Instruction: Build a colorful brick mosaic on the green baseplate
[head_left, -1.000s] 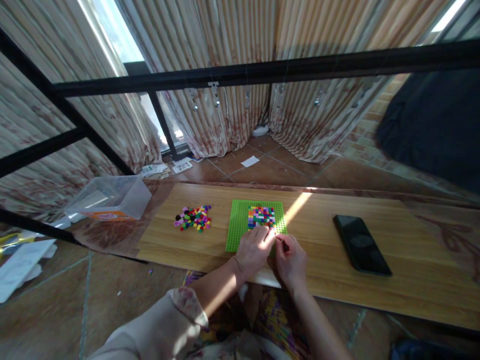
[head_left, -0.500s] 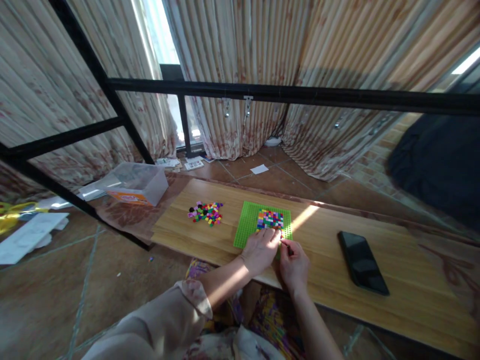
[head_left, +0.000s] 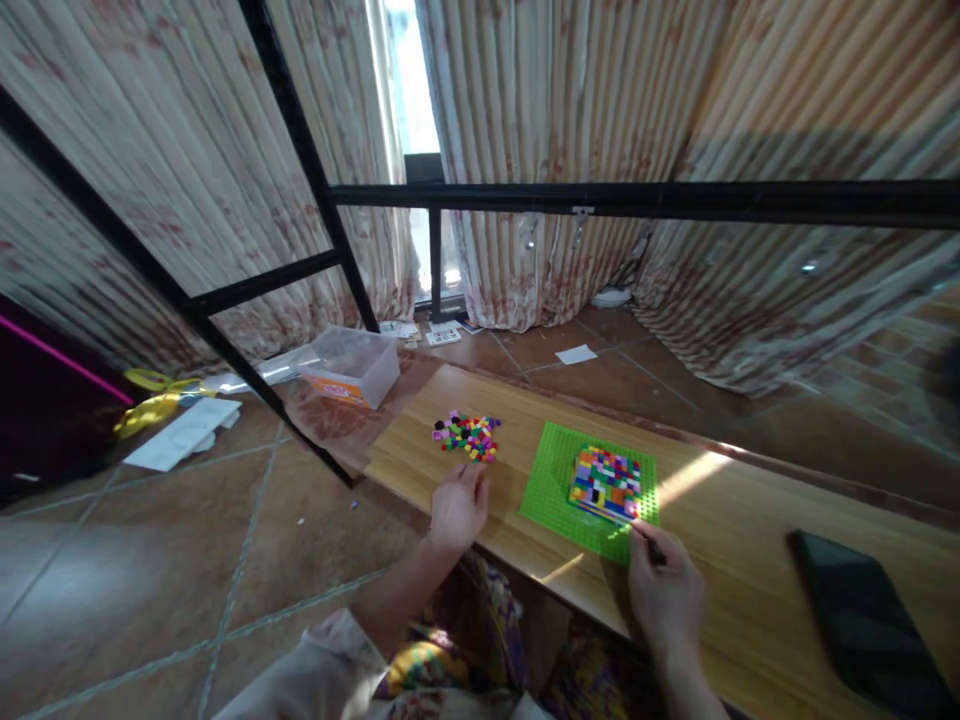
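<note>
My left hand (head_left: 459, 506) reaches to the near edge of a pile of small coloured bricks (head_left: 466, 436), its fingers bent together. Whether a brick is between its fingertips is hidden. A green studded baseplate (head_left: 551, 490) lies to the right of the pile. On it sits a multicoloured block of building bricks (head_left: 606, 480), packed close together. My right hand (head_left: 666, 588) is closed at the near right corner of that block. Between its thumb and fingers shows something slim and dark that I cannot make out.
The wooden board (head_left: 720, 560) carries a black phone (head_left: 862, 610) at the right. Beyond its left end stands a clear plastic box (head_left: 352, 365). A black metal frame (head_left: 525, 196) crosses in front of the curtains (head_left: 555, 90). Papers (head_left: 576, 355) lie on the tiled floor.
My left hand has moved off the baseplate leftward to the brick pile, uncovering the brick block. The right hand stays by the block's corner. The view has turned left.
</note>
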